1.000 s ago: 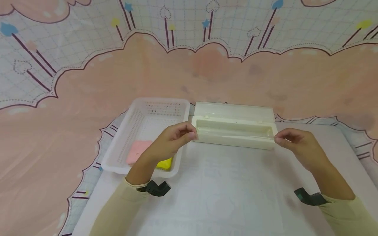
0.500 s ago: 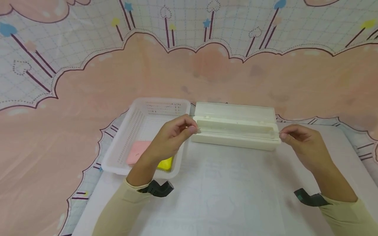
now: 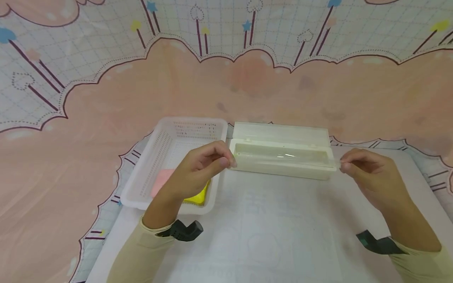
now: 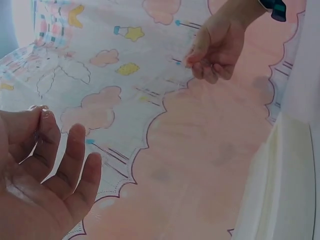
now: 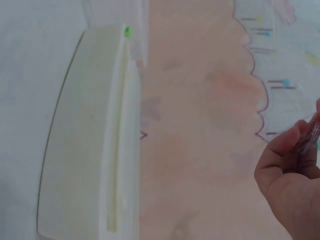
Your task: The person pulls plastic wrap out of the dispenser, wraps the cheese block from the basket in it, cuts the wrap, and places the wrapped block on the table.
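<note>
Between my hands stretches a clear sheet of cling film (image 5: 309, 140); its glints show in front of the dispenser box in the head view. My left hand (image 3: 201, 169) pinches one end between thumb and fingertips, near the box's left end. At the other end, my right hand (image 3: 375, 177) pinches the film, just past the box's right end. In the right wrist view the film is bunched at the fingertips. The long cream dispenser box (image 3: 279, 171) lies beneath and behind the film with its lid (image 3: 279, 133) raised. Whether the film joins the box cannot be told.
Left of the box stands a white plastic basket (image 3: 136, 202). A pink item (image 3: 162, 180) and a yellow item (image 3: 198, 196) lie in it, partly hidden by my left arm. The white tabletop (image 3: 269, 236) lies in front, and a patterned cloth (image 3: 177, 90) hangs behind.
My right hand has moved to the right, away from the box end. My left hand rose a little, then dropped back slightly left. The hands are farther apart, with the film still pinched.
</note>
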The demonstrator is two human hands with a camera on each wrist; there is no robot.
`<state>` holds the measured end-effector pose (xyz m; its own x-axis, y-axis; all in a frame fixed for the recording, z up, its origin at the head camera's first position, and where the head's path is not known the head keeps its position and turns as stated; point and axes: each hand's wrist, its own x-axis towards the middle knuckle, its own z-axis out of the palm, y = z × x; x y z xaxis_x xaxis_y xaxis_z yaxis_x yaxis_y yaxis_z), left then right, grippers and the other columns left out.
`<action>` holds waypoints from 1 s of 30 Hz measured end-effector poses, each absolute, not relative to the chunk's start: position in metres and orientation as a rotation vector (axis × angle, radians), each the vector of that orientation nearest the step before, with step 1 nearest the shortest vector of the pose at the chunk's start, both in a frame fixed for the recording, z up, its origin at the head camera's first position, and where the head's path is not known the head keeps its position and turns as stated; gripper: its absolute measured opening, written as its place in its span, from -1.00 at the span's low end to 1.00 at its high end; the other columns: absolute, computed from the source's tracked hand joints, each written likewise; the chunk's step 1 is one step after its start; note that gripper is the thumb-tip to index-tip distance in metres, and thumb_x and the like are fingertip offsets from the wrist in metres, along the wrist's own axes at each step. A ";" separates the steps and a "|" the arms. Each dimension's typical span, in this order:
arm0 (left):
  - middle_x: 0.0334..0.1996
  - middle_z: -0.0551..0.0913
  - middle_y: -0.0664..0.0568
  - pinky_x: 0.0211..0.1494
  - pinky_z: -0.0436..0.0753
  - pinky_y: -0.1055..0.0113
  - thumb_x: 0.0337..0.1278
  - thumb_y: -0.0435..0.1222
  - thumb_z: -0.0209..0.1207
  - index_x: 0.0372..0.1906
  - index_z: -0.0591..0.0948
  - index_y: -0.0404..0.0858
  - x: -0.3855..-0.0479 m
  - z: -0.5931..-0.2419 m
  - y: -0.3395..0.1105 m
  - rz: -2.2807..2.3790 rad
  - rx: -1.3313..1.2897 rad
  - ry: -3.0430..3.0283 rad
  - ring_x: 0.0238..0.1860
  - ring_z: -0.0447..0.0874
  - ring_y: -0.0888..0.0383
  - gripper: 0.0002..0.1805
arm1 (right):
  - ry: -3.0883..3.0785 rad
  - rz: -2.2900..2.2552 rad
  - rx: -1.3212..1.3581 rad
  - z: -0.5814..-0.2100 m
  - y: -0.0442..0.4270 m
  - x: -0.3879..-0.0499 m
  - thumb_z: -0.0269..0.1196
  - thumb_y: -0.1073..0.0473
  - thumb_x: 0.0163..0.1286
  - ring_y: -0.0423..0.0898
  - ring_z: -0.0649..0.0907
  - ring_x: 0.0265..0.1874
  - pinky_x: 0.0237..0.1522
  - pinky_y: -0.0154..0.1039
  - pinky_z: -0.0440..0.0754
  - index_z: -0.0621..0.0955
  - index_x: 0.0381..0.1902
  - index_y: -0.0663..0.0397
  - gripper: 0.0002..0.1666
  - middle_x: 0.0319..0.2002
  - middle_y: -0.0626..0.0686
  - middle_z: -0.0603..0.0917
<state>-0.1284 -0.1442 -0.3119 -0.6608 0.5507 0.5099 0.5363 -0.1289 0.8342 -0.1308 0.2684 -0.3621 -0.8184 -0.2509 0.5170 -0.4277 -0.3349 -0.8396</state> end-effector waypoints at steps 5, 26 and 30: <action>-0.21 0.57 0.00 -0.02 0.58 0.38 0.52 -0.32 0.08 -0.15 0.54 -0.42 -0.119 -0.305 -0.147 1.936 1.384 2.028 -0.15 0.53 0.11 -0.81 | -1.662 2.318 1.007 -0.356 0.267 -0.124 0.09 0.75 0.29 -0.01 0.63 -0.15 -0.03 -0.35 0.66 0.57 -0.17 0.67 -0.81 -0.11 0.22 0.68; -0.15 0.51 -0.19 -0.07 0.63 0.22 0.53 -0.40 -0.02 -0.14 0.48 -0.33 -0.098 -0.308 -0.157 1.727 1.797 1.780 -0.04 0.54 -0.01 -0.91 | -1.655 2.150 1.364 -0.340 0.264 -0.094 0.18 0.65 0.32 -0.03 0.54 -0.14 0.27 -0.27 0.56 0.62 -0.22 0.57 -0.89 -0.27 0.18 0.61; -0.03 0.56 -0.26 0.05 0.66 0.22 0.51 -0.44 -0.02 -0.12 0.49 -0.30 -0.094 -0.322 -0.161 1.580 1.766 1.739 0.07 0.57 -0.03 -0.92 | -1.768 2.110 1.523 -0.351 0.274 -0.086 0.18 0.66 0.30 -0.05 0.54 -0.10 0.25 -0.31 0.55 0.65 -0.13 0.44 -0.76 -0.25 0.15 0.57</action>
<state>-0.0935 -0.1613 -0.3219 -0.2650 0.8116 0.5207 0.5961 -0.2866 0.7500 -0.0859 0.2744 -0.3511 -0.5315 -0.5468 0.6470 -0.5414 -0.3682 -0.7559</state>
